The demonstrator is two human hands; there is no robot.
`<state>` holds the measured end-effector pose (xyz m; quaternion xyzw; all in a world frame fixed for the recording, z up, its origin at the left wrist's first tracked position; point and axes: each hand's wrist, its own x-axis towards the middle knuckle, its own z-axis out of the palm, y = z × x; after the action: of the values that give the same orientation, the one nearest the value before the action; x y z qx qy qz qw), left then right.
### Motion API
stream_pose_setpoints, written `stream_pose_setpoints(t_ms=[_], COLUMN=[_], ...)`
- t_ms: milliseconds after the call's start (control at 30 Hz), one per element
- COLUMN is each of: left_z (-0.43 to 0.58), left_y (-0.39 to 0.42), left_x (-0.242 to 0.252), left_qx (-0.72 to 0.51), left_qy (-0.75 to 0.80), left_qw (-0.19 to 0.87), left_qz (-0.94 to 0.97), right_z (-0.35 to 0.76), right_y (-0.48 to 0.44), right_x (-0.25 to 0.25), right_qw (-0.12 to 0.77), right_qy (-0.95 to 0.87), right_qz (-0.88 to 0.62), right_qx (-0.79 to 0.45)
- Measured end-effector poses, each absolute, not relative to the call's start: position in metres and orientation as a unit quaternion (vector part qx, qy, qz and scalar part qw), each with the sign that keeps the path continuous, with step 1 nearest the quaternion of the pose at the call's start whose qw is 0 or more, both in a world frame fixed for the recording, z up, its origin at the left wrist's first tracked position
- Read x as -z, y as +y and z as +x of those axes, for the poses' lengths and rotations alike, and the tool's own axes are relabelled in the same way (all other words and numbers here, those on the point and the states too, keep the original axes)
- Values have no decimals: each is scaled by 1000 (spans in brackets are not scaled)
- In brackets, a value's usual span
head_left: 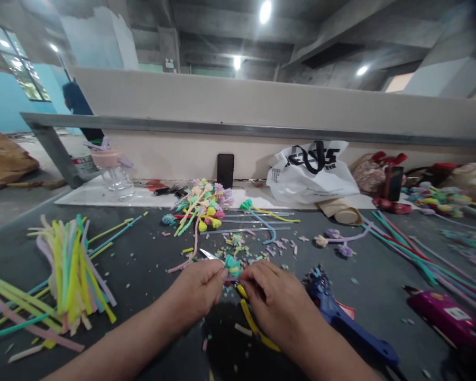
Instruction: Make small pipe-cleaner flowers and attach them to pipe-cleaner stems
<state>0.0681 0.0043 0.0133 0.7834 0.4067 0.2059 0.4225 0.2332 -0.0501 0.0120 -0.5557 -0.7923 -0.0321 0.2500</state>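
Got a teal fuzzy piece (pixel 232 264) up between both hands, just above the desk (pixel 150 267) and front and center. Pinching it from one side with the left hand (pixel 206 280), thumb against finger, probably to steady it while leaving the fuzzy ends sticking out free. Meeting it from the other side with the right hand (pixel 269 293), fingertips bunched in close; can't tell whether gripping the same piece or something thin beside it. Guessing at a two-sided hold for better control of something so small.

Seeing a pointed blade (pixel 208 254) past the left hand and a yellow handle (pixel 246 313) under the right one, likely belonging together and lying there for quick reach. Can't make out the middle, though. Spotting a blue glue gun (pixel 357 330), by the look of it, just outside the right hand, probably set there to suit that side. Also noting loose fuzzy stems (pixel 79 280) piled off to the left, roughly lined up, maybe for easy picking. Finding fuzzy flowers (pixel 204 203) heaped farther back, perhaps for elbow room, near a phone (pixel 225 170) propped upright against the pale board (pixel 174 153).
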Motion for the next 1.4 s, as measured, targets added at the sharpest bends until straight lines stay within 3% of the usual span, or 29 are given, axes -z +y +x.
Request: stream_pose_setpoints(t_ms=[267,600,1000,1400], left_z=[69,69,56,58], left_y=[4,10,12,18], left_x=[-3,2,-22,-21], left_qx=[-262,-242,-139,-112], left_qy=[347,376,325,311], left_qw=[367,305,485,482], left_qz=[822,841,800,812], right_z=[229,224,224,222], right_y=[-49,-50,-50,-50], right_x=[-6,-3,-5,-3], right_qw=[249,218,233,177], right_qy=[-775,-802,-804,-784], right_qz=[-576,-546,-531,-577], right_qx=[77,103,129,147])
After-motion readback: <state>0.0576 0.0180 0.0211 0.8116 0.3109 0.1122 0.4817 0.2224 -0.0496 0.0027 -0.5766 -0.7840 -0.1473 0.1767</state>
